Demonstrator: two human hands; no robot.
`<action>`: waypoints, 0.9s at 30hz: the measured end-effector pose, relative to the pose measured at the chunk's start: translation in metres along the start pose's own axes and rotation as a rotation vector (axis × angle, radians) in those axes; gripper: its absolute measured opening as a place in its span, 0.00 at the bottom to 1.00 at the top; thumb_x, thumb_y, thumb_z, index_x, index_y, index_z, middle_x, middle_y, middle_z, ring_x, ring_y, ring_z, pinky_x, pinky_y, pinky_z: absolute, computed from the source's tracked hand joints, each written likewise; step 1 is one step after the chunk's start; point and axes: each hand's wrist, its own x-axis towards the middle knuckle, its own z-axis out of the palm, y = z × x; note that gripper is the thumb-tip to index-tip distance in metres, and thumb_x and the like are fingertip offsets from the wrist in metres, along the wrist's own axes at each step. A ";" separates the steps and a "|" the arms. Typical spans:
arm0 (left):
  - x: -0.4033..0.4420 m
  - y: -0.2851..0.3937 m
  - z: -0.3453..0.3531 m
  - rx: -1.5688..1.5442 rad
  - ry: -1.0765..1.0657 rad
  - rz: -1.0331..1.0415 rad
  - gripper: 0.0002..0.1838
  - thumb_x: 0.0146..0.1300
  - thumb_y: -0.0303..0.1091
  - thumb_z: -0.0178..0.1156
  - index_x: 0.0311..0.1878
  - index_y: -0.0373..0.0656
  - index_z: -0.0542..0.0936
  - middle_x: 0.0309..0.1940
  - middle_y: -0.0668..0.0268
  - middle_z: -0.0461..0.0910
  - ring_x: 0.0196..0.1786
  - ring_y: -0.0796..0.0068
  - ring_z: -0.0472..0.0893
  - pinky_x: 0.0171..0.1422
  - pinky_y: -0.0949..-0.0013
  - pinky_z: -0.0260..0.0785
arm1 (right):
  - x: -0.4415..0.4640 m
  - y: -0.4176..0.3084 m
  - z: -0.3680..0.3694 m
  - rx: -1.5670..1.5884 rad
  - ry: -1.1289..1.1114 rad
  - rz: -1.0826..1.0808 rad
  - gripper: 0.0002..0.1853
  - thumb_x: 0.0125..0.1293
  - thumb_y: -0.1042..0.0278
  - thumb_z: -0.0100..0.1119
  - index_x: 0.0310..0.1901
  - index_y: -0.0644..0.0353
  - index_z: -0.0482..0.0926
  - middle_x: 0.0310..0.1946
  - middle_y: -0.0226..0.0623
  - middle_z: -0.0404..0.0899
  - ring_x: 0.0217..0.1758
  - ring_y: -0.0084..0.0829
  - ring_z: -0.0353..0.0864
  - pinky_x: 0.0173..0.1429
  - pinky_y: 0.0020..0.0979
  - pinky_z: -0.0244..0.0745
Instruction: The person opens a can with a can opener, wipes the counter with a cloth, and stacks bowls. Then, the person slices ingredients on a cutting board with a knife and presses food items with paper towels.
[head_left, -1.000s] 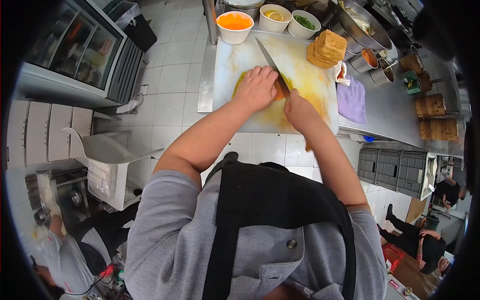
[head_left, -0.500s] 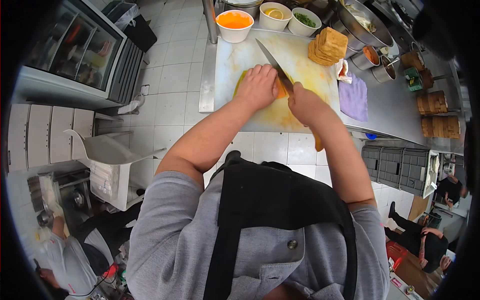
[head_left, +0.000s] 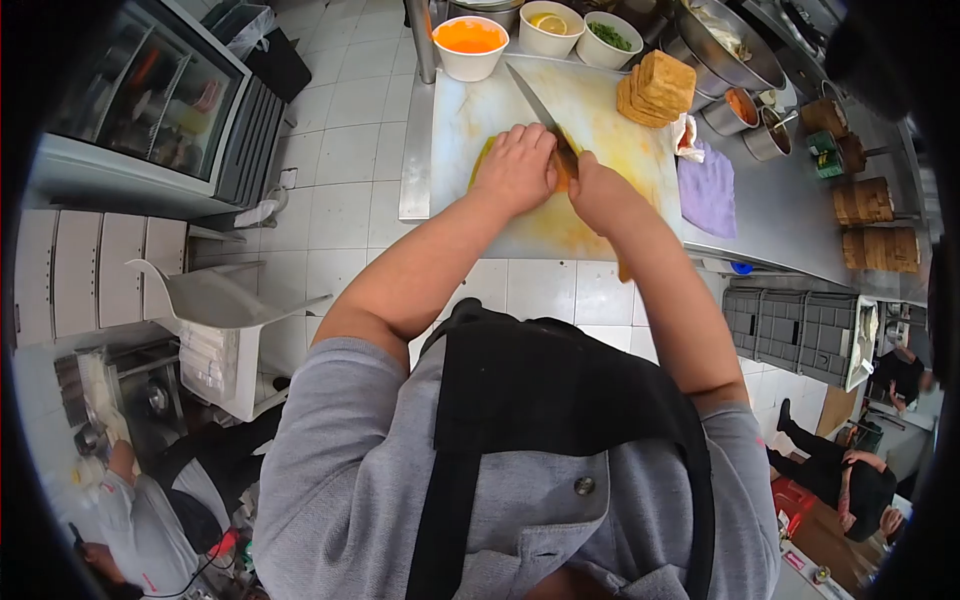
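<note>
My left hand (head_left: pixel 514 172) presses down on a yellow-green and orange piece of food (head_left: pixel 482 157), fingers bent over it; most of the food is hidden, so its kind does not show. My right hand (head_left: pixel 602 194) is wrapped around the handle of a long kitchen knife (head_left: pixel 534 102). The blade points away and to the left, close along the fingertips of my left hand. Below both lies a white cutting board (head_left: pixel 640 205) with yellow and orange stains.
Toast slices (head_left: pixel 663 88) are stacked on the board's far right. Along the back stand bowls of orange sauce (head_left: pixel 468 38), lemon (head_left: pixel 548 24) and chopped herbs (head_left: pixel 610 36). A purple cloth (head_left: pixel 707 195) lies to the right, near metal sauce pots (head_left: pixel 768 138). Other people are in the background.
My right hand and the knife have shifted a little forward and left, the blade sliding past my left fingers. My left hand stays nearly in place on the food.
</note>
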 end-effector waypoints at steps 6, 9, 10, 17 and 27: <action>0.003 -0.001 0.001 0.002 0.045 -0.008 0.16 0.54 0.31 0.57 0.47 0.40 0.73 0.48 0.58 0.73 0.53 0.58 0.73 0.59 0.58 0.65 | -0.002 0.009 0.027 -0.020 0.155 -0.095 0.14 0.68 0.64 0.48 0.45 0.68 0.65 0.30 0.61 0.79 0.31 0.57 0.80 0.38 0.49 0.76; 0.003 -0.001 -0.001 0.012 -0.013 -0.014 0.16 0.54 0.31 0.57 0.46 0.39 0.73 0.48 0.57 0.73 0.53 0.57 0.73 0.59 0.57 0.65 | -0.010 -0.003 -0.006 0.002 0.020 -0.004 0.13 0.68 0.65 0.47 0.46 0.68 0.66 0.32 0.62 0.80 0.36 0.58 0.81 0.42 0.50 0.76; 0.003 -0.001 0.000 0.010 -0.004 -0.011 0.16 0.54 0.31 0.57 0.47 0.39 0.73 0.48 0.57 0.73 0.53 0.57 0.73 0.59 0.56 0.66 | -0.016 -0.011 -0.016 0.010 -0.085 0.062 0.13 0.69 0.66 0.45 0.46 0.68 0.67 0.33 0.61 0.80 0.38 0.57 0.81 0.45 0.50 0.76; 0.001 -0.001 0.001 0.004 -0.012 -0.014 0.16 0.54 0.32 0.57 0.46 0.39 0.72 0.48 0.56 0.73 0.53 0.55 0.73 0.58 0.55 0.66 | -0.007 -0.006 -0.006 -0.039 -0.046 0.022 0.13 0.68 0.67 0.46 0.47 0.68 0.67 0.37 0.62 0.80 0.43 0.56 0.81 0.49 0.50 0.75; 0.003 -0.007 0.007 -0.052 0.085 -0.042 0.14 0.53 0.29 0.56 0.44 0.39 0.73 0.45 0.54 0.72 0.52 0.54 0.73 0.56 0.53 0.67 | 0.000 0.002 0.024 -0.004 0.037 0.033 0.13 0.68 0.65 0.47 0.47 0.67 0.66 0.37 0.60 0.81 0.43 0.55 0.82 0.49 0.49 0.76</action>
